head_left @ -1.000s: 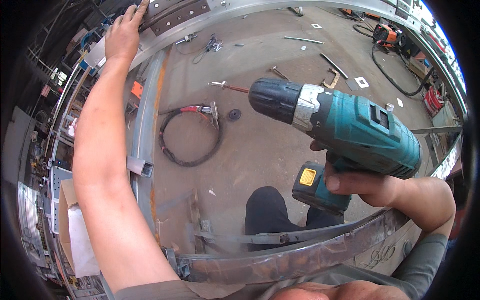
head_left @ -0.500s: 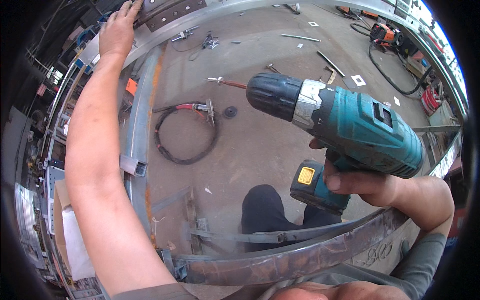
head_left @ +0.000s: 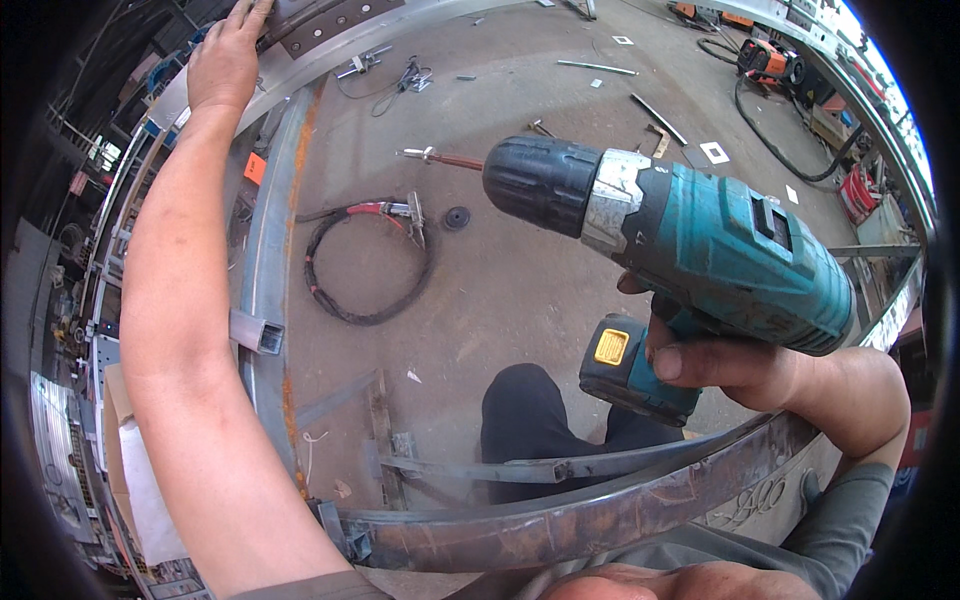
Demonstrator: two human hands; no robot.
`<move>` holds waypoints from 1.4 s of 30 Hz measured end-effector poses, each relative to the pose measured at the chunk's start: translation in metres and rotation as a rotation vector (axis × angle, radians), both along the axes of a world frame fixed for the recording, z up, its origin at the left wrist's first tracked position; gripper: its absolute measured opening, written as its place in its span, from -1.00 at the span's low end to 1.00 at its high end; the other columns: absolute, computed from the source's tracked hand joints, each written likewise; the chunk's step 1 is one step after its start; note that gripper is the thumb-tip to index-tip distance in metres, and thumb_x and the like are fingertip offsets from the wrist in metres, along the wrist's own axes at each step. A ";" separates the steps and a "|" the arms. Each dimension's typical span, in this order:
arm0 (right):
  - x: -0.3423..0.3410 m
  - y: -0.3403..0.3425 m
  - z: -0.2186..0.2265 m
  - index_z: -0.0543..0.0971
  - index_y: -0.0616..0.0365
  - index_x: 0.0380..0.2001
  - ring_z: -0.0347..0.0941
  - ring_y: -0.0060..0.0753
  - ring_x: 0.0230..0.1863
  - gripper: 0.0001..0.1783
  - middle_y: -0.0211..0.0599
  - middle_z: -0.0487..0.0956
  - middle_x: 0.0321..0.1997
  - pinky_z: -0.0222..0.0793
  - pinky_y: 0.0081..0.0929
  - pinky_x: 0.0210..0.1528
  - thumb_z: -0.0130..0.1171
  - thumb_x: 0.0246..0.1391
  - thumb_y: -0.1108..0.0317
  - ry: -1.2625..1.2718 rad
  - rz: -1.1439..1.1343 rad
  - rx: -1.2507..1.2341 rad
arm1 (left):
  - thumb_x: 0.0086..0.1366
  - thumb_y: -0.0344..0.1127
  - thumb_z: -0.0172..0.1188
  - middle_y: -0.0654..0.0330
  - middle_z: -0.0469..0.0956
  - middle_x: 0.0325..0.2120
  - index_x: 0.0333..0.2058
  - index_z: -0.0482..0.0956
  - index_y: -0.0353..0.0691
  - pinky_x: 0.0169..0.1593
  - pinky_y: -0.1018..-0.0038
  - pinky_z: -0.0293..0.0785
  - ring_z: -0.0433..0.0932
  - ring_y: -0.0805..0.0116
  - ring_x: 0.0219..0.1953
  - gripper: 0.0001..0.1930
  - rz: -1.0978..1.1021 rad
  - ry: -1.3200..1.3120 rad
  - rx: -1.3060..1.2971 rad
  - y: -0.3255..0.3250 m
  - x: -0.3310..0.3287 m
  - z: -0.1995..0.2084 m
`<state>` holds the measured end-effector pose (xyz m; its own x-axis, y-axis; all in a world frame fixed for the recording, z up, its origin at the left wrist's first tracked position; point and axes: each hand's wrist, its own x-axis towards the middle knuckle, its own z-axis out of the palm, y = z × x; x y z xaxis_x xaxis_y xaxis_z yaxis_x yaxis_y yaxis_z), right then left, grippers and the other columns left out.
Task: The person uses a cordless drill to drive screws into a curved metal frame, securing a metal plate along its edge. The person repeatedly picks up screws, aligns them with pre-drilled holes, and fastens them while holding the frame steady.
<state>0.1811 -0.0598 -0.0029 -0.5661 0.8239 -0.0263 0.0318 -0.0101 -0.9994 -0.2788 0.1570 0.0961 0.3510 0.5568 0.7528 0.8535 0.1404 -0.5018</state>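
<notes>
The teal cordless drill with a black chuck and a silver collar [head_left: 690, 250] sits in the right hand [head_left: 735, 365], raised above the concrete floor [head_left: 530, 270]. The grip is clenched around the drill's handle: the fingers wrap the handle just under the teal body, and the black and teal battery block with its yellow button [head_left: 625, 365] sticks out below and to the left of the fist. The body and chuck reach up and leftward from the grip, so most of the tool lies above and to the left of the hand, with the chuck well clear of the fingers.

The left hand [head_left: 228, 60] is stretched far out, its palm pressed flat on a grey steel frame beam [head_left: 330, 40] at the upper left; whether its fingers curl over the edge cannot be told.

A long rusty grey steel rail [head_left: 268, 290] runs beside the left forearm. On the floor between rail and drill lies a coiled black cable with a red-handled clamp [head_left: 365, 265], and near it a small dark disc [head_left: 457, 217]. A curved rusty steel bar [head_left: 600, 510] crosses the lower view, above the person's dark trouser leg [head_left: 525, 420].
</notes>
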 end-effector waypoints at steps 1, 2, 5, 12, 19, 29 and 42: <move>0.000 0.000 0.000 0.39 0.30 0.26 0.48 -0.60 -0.30 -0.28 -0.42 0.60 -0.34 0.35 -0.63 -0.18 0.41 0.04 0.39 -0.005 -0.012 0.012 | 0.28 -0.51 0.05 0.13 0.50 0.21 0.38 0.39 0.14 0.23 0.19 0.48 0.53 0.02 0.17 -0.32 0.020 -0.002 -0.030 0.000 -0.001 0.001; 0.000 0.000 -0.001 0.39 0.30 0.26 0.48 -0.60 -0.31 -0.28 -0.42 0.60 -0.34 0.35 -0.63 -0.18 0.41 0.04 0.39 0.001 -0.003 0.023 | 0.28 -0.52 0.05 0.13 0.51 0.21 0.38 0.39 0.13 0.22 0.19 0.49 0.53 0.03 0.17 -0.32 0.040 -0.004 -0.061 0.001 -0.002 0.002; 0.003 0.001 -0.001 0.40 0.30 0.26 0.48 -0.60 -0.31 -0.28 -0.43 0.60 -0.33 0.36 -0.62 -0.21 0.41 0.03 0.38 -0.027 0.015 0.008 | 0.28 -0.51 0.06 0.14 0.51 0.20 0.38 0.39 0.11 0.20 0.19 0.49 0.54 0.04 0.15 -0.32 0.023 0.022 -0.032 0.002 -0.003 0.001; 0.009 0.003 -0.004 0.55 0.12 0.10 0.43 -0.43 -0.20 -0.52 -0.38 0.58 -0.21 0.38 -0.41 -0.06 0.43 0.17 0.25 -0.028 0.062 0.054 | 0.27 -0.50 0.08 0.14 0.51 0.19 0.38 0.39 0.11 0.19 0.21 0.51 0.55 0.05 0.14 -0.32 0.021 0.028 -0.019 0.002 -0.003 0.001; 0.004 0.001 0.000 0.43 0.26 0.24 0.49 -0.57 -0.27 -0.33 -0.42 0.61 -0.28 0.39 -0.56 -0.13 0.40 0.05 0.40 -0.013 0.017 0.018 | 0.27 -0.49 0.08 0.13 0.54 0.19 0.37 0.40 0.15 0.20 0.21 0.52 0.56 0.03 0.15 -0.33 0.012 0.036 0.015 0.005 -0.005 0.000; 0.003 0.002 0.000 0.39 0.28 0.29 0.50 -0.60 -0.27 -0.26 -0.42 0.61 -0.28 0.39 -0.58 -0.13 0.40 0.03 0.43 -0.016 0.027 -0.003 | 0.26 -0.51 0.08 0.13 0.54 0.18 0.36 0.42 0.16 0.21 0.20 0.51 0.56 0.02 0.15 -0.32 0.013 0.014 -0.007 0.005 -0.007 0.002; 0.001 0.000 0.001 0.42 0.27 0.25 0.49 -0.60 -0.29 -0.28 -0.43 0.60 -0.33 0.37 -0.60 -0.17 0.42 0.01 0.41 0.002 0.018 -0.052 | 0.33 -0.59 0.00 0.32 0.44 0.31 0.47 0.13 0.53 0.19 0.21 0.57 0.56 0.16 0.19 -0.13 0.035 0.111 0.049 0.024 -0.030 0.002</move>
